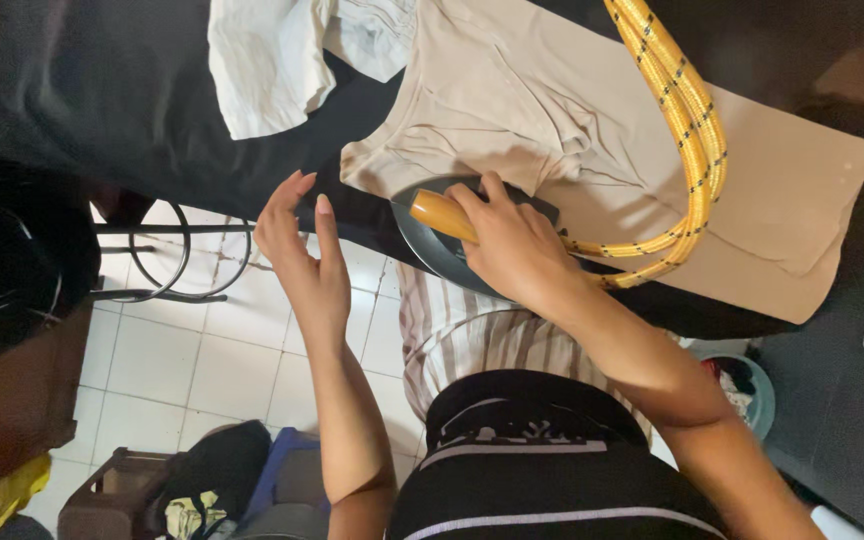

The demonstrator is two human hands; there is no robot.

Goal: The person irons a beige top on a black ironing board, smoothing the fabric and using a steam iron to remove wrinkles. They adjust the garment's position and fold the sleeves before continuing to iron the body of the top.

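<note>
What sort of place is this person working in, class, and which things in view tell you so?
Probably a home ironing or laundry corner. The right hand grips a wooden-handled iron with a yellow braided cord on a beige garment spread over a dark padded surface. The left hand is free, above a white tiled floor.

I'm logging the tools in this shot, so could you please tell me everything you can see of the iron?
The iron has a dark grey, metal-looking body with a rounded edge and an orange-brown, wood-like handle. It sits on the beige garment at the near edge of the black-covered board. The right hand grips its handle and hides much of its top. A yellow braided cord loops away from behind the hand. The left hand hovers apart, open.
</note>
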